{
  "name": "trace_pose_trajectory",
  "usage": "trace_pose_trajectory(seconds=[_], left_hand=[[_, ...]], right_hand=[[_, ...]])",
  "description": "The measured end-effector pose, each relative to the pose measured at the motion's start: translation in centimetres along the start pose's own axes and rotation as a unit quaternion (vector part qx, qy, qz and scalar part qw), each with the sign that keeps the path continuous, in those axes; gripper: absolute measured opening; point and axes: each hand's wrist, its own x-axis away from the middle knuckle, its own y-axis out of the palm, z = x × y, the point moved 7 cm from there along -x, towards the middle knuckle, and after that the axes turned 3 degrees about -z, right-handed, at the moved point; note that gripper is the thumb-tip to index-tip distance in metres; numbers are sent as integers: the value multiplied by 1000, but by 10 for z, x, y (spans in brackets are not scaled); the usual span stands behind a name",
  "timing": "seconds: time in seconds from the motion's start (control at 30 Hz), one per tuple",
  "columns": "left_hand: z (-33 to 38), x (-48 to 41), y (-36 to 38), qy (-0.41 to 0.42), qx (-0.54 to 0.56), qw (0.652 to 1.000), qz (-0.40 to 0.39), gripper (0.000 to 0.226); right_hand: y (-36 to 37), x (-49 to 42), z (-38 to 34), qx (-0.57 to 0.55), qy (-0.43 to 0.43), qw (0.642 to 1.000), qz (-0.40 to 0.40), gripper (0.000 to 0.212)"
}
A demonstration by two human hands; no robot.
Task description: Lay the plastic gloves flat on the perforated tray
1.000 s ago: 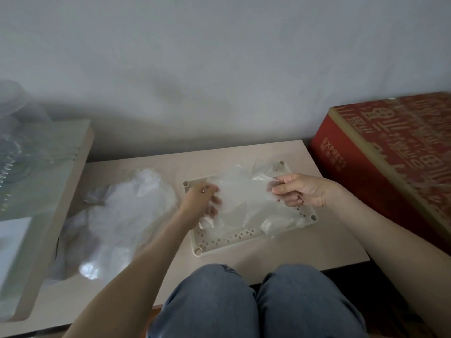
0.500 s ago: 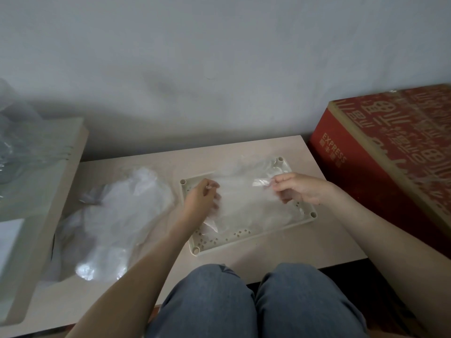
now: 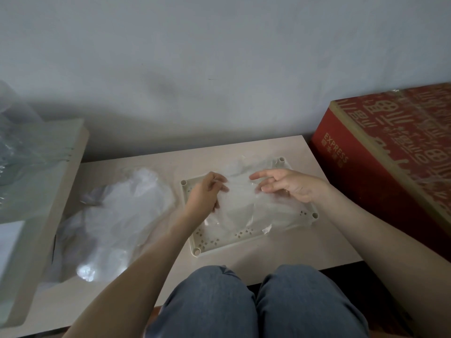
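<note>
A cream perforated tray (image 3: 214, 243) lies on the low table in front of my knees. Thin clear plastic gloves (image 3: 244, 206) are spread over most of it, and one crumpled end reaches the tray's far right corner. My left hand (image 3: 206, 192) is over the tray's left part, with curled fingers pinching the left edge of the top glove. My right hand (image 3: 289, 184) hovers just above the right side of the gloves with its index finger stretched out to the left and the other fingers loose. It holds nothing.
A heap of more clear plastic gloves (image 3: 114, 215) lies on the table (image 3: 280, 252) left of the tray. A red printed carton (image 3: 390, 162) stands against the table's right edge. A pale box topped with clear plastic (image 3: 41, 172) is at far left. The wall is close behind.
The glove held up between both hands has come down onto the tray. My right hand has let go of it and spread its fingers. My left hand keeps its pinch.
</note>
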Motion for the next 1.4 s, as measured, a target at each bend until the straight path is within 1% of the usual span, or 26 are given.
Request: trace_pose_trajectory(seconds=[0.13, 0.23, 0.3, 0.4, 0.47, 0.57, 0.67, 0.8, 0.87, 0.97, 1.03, 1.07, 1.1, 1.17, 1.27, 1.33, 1.37, 1.4], left_hand=[[8, 0, -6, 50, -92, 994, 28, 18], [18, 3, -8, 93, -144, 984, 44, 19], [21, 5, -10, 107, -155, 981, 51, 21], [24, 7, -12, 119, -150, 980, 62, 21], [22, 6, -12, 110, -148, 981, 63, 21], [15, 6, -12, 92, -141, 983, 70, 22], [5, 5, -9, 72, -110, 989, 72, 21], [-10, -1, -8, 9, -90, 992, 83, 21], [-19, -3, -7, -17, -87, 992, 86, 21], [-31, -7, -6, -49, -117, 989, 79, 18], [-33, -7, -2, -57, -195, 977, 66, 17], [-31, -7, -1, -48, -238, 968, 68, 18], [-26, -6, -1, -21, -273, 959, 81, 20], [-14, -2, 0, 56, -329, 935, 122, 30], [2, 4, 4, 143, -406, 888, 165, 49], [9, 7, 11, 208, -442, 858, 157, 60], [11, 8, 16, 246, -460, 843, 133, 62], [11, 9, 24, 279, -477, 829, 88, 61]], right_hand=[[-8, 1, -3, 7, -5, 1000, 30, 38], [-13, 3, -6, -7, -8, 999, 38, 28], [-13, 5, -7, -10, -7, 999, 32, 22], [-16, 5, -6, 19, 6, 999, 42, 12], [-19, 4, -4, 30, 12, 998, 47, 8], [-26, 3, -1, 40, 17, 997, 67, 14], [-32, 0, 0, 19, 7, 995, 95, 18], [-39, -1, -4, -47, -33, 990, 126, 16], [-42, -1, -4, -58, -38, 989, 130, 16], [-49, -3, 3, -35, -26, 985, 165, 16], [-54, -5, 6, -35, -23, 976, 215, 13], [-56, -5, 7, -11, -21, 970, 242, 11], [-57, -6, 7, 39, -15, 962, 269, 12], [-55, -8, 7, 138, -3, 943, 302, 14], [-50, -14, 8, 156, -16, 935, 319, 18], [-48, -18, 6, 173, -14, 929, 328, 20], [-46, -19, 4, 186, -13, 926, 330, 21], [-45, -22, 2, 196, -15, 923, 330, 21]])
